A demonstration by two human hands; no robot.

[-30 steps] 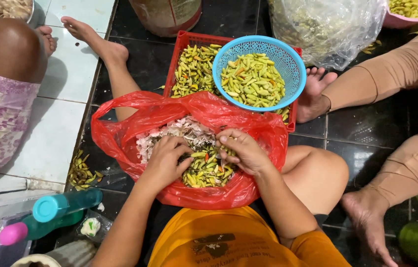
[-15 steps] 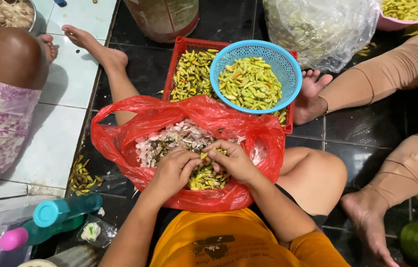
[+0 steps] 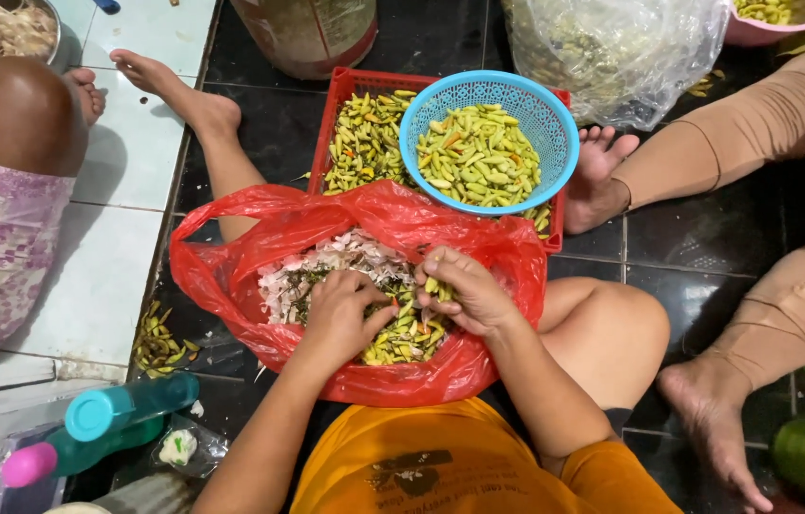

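While both hands [image 3: 402,309] stay bagged, right fingers now pinch chilies [image 3: 438,287]

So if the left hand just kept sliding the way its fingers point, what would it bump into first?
Probably the right hand: the left hand points up-right across the chillies in the red bag, though depth is unclear.

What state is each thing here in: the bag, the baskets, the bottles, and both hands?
Red plastic bag: open, holding chillies and scraps.
Blue basket: upright, filled with green chillies.
Red crate: holding chillies, under the blue basket.
Teal bottle: lying down, capped.
Left hand: down in the bag.
Right hand: pinching a chilli.
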